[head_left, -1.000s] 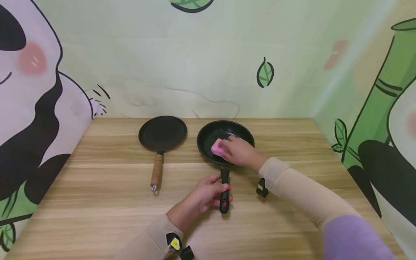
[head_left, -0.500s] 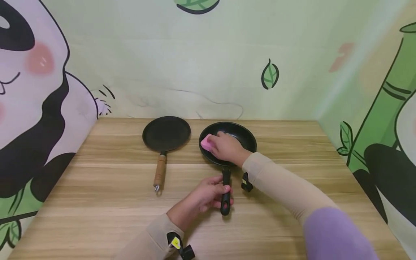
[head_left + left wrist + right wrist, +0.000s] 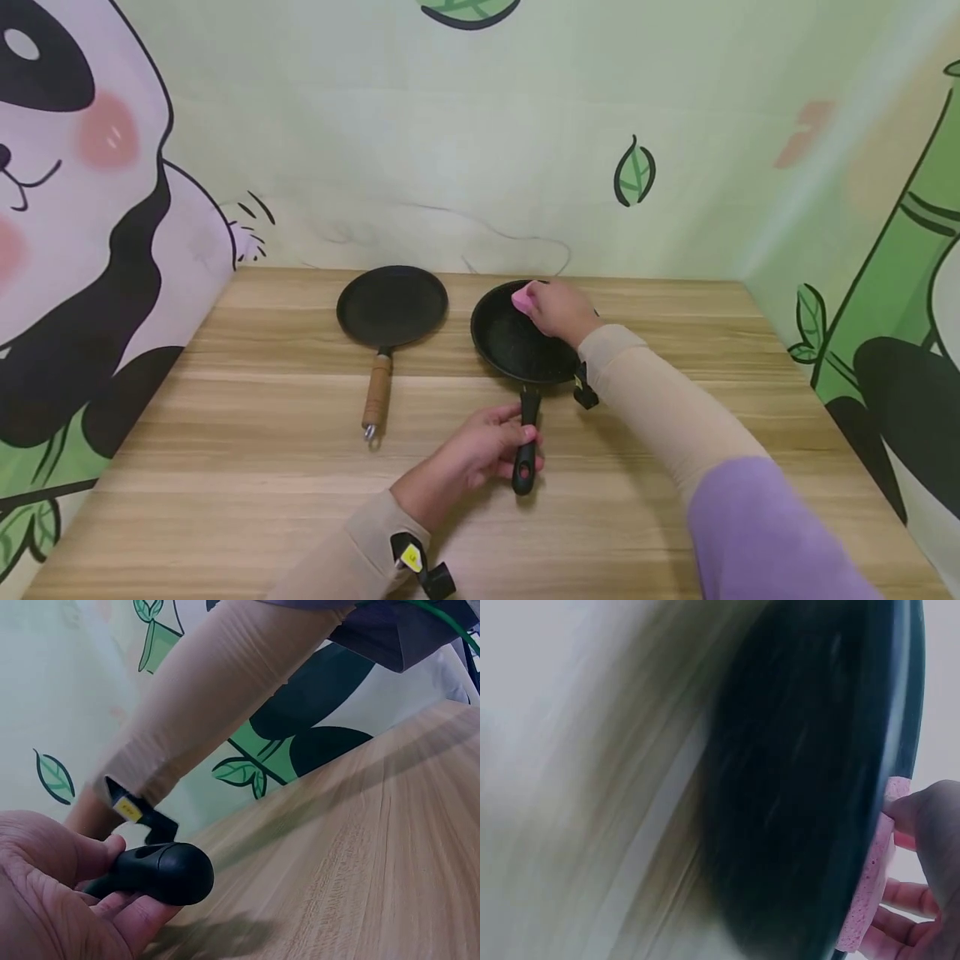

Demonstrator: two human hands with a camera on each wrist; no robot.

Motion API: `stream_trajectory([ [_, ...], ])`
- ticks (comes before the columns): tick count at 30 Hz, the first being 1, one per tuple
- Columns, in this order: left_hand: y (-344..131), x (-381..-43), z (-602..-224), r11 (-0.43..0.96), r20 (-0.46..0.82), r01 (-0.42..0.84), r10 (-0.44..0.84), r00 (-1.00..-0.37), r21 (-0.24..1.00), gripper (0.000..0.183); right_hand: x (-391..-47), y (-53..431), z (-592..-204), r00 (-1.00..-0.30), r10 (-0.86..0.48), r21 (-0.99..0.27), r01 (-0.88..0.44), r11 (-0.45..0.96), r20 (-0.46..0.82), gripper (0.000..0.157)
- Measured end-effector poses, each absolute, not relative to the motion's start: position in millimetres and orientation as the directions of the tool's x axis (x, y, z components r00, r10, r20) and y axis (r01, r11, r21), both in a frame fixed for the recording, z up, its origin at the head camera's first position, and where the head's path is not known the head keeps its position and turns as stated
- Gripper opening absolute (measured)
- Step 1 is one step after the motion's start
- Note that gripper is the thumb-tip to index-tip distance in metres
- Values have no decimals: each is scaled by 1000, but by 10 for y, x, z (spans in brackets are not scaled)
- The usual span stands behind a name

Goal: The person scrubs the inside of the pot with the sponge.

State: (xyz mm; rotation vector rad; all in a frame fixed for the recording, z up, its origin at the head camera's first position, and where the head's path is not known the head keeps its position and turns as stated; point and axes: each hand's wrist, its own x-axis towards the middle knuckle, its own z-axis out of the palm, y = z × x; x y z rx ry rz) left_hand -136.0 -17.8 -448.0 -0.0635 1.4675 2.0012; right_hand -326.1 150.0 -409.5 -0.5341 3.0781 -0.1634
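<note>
A black frying pan point(image 3: 517, 342) stands on the wooden table, its handle point(image 3: 527, 442) pointing toward me. My left hand point(image 3: 483, 446) grips that handle between thumb and fingers; in the left wrist view the rounded handle end point(image 3: 176, 874) shows past the fingers. At the pan's far inner side, my right hand point(image 3: 562, 310) holds a pink sponge point(image 3: 522, 298). The right wrist view has the sponge point(image 3: 870, 892) pinched by the fingers against the pan's wall, with the pan blurred.
Left of the frying pan lies a flat black griddle pan point(image 3: 392, 306) with a wooden handle point(image 3: 377, 392). The wooden table point(image 3: 247, 433) meets a painted wall point(image 3: 360, 150) just behind both pans.
My right hand first moved the sponge leftward in the pan, then up and right to the far rim. My left hand keeps its grip on the handle. The head view has shifted slightly.
</note>
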Motion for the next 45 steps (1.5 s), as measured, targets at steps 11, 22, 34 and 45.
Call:
stream_trajectory([
  [11, -180, -1362, -4488, -159, -381, -484, 429, -819, 861, 58, -2893, 1839, -4091, -874, -485, 7, -485, 874, 16, 33],
  [22, -161, -1389, -4500, -149, -387, -493, 446, -807, 857, 50, -2567, 1383, -4174, -852, -519, -30, -522, 852, 78, 34],
  [34, -63, -1610, -4544, -147, -391, -481, 407, -826, 864, 50, -2993, 1747, -3830, -962, -220, -271, -257, 928, 159, 52],
  [45, -41, -1748, -4505, -158, -373, -462, 397, -839, 873, 47, -3104, 2547, -3795, -996, -13, -329, -40, 943, 85, 53],
])
